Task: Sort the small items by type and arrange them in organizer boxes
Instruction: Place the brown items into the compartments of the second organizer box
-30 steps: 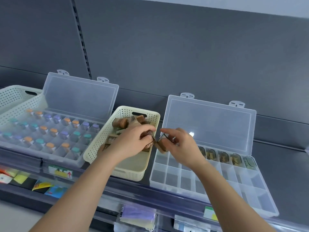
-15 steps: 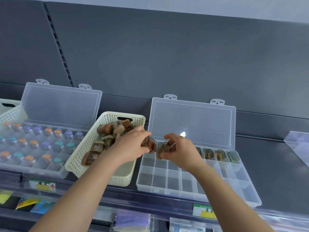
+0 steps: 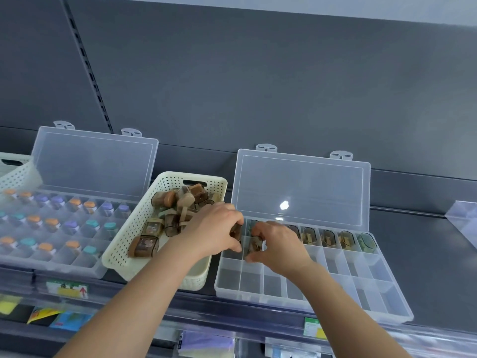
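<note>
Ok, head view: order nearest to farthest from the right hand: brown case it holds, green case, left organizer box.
1. Brown case, in the right hand.
2. Green case, right end of back row.
3. Left organizer box, beyond the basket.

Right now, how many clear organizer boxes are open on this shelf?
2. The left box, beside the cream basket, holds colour-capped vials; the right box, on the basket's other side, has brown cases along its back row. More could lie beyond the frame's left edge.
</note>
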A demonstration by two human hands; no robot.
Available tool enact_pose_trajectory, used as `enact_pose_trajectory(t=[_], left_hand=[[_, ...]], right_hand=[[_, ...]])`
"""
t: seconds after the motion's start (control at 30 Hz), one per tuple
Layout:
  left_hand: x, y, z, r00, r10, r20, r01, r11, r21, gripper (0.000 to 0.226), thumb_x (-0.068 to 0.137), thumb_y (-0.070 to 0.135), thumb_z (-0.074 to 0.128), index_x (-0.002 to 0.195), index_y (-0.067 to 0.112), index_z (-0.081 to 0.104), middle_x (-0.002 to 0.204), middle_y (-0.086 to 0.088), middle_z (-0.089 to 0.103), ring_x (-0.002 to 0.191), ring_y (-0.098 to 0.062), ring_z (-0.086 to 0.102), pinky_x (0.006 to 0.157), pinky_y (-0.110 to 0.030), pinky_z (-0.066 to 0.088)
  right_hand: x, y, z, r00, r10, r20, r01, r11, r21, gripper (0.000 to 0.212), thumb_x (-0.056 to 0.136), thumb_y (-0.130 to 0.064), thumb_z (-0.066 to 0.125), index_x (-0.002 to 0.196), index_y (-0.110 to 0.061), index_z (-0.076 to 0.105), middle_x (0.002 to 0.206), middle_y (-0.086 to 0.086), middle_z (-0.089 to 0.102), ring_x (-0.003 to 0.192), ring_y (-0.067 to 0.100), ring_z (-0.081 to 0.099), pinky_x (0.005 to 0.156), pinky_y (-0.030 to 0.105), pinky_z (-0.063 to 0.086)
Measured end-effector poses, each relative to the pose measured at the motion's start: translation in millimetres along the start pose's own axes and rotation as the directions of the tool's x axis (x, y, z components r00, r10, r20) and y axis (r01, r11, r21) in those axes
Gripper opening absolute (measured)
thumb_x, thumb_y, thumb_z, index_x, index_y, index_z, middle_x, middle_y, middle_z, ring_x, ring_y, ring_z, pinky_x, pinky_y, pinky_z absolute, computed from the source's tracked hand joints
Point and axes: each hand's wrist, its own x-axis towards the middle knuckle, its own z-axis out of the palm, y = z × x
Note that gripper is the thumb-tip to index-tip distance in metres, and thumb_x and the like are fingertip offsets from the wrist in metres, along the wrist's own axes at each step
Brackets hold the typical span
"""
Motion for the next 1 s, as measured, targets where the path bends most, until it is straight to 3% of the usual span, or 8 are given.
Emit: enact_pose_trajectory(t=[0.3,0.5,0.83,0.9,1.0], left_hand=[[0.2,-7.9,14.9,0.997,0.034,0.074,-0.036,0.999,0.034,0.051,0.075,0.055,0.069,0.115,0.024,0.061,0.106,0.008,0.058,0.104,-0.014,0.049,0.091,-0.036,0.041],[-0.9,-10.1,24.8,0.996,0.044,0.080,-0.047,0.998,0.035,0.059,0.079,0.056,0.065,0.129,0.025,0.057,0.114,0.006,0.056,0.109,-0.015,0.045,0.093,-0.035,0.038],[-2.5,-12.5,28.7,0.995,0.037,0.091,-0.042,0.998,0.054,0.050,0.085,0.051,0.060,0.126,0.023,0.060,0.114,0.004,0.053,0.111,-0.016,0.042,0.093,-0.036,0.034],[-4.7,-12.8,28.2,0.997,0.044,0.069,-0.046,0.999,0.027,0.050,0.085,0.053,0.060,0.127,0.024,0.059,0.115,0.006,0.053,0.112,-0.014,0.042,0.095,-0.036,0.035],[-13.2,-17.4,19.8,0.996,0.020,-0.087,-0.026,0.998,-0.064,0.045,0.087,0.049,0.059,0.126,0.027,0.059,0.116,0.010,0.056,0.109,-0.009,0.043,0.097,-0.032,0.036]], right_hand=[[2.4,3.2,1.8,0.999,0.028,0.025,-0.028,1.000,0.007,0.038,0.077,-0.040,0.072,0.108,-0.019,0.065,0.104,-0.001,0.060,0.089,0.016,0.058,0.078,0.028,0.053],[3.5,3.4,2.2,0.999,0.038,0.027,-0.038,0.999,0.005,0.034,0.079,-0.039,0.069,0.105,-0.017,0.066,0.101,0.000,0.061,0.086,0.015,0.058,0.077,0.027,0.053],[3.4,2.2,2.7,0.999,0.039,0.014,-0.039,0.999,-0.009,0.033,0.081,-0.040,0.068,0.107,-0.019,0.066,0.103,-0.001,0.060,0.087,0.014,0.057,0.076,0.023,0.050],[4.6,-0.5,1.9,1.000,0.031,-0.004,-0.031,0.999,-0.008,0.034,0.082,-0.041,0.066,0.107,-0.019,0.066,0.103,-0.001,0.060,0.087,0.015,0.058,0.075,0.024,0.050],[10.8,-10.2,2.0,0.998,-0.025,-0.060,0.025,1.000,-0.003,0.032,0.085,-0.043,0.063,0.108,-0.020,0.066,0.103,-0.001,0.061,0.087,0.015,0.058,0.076,0.024,0.051]])
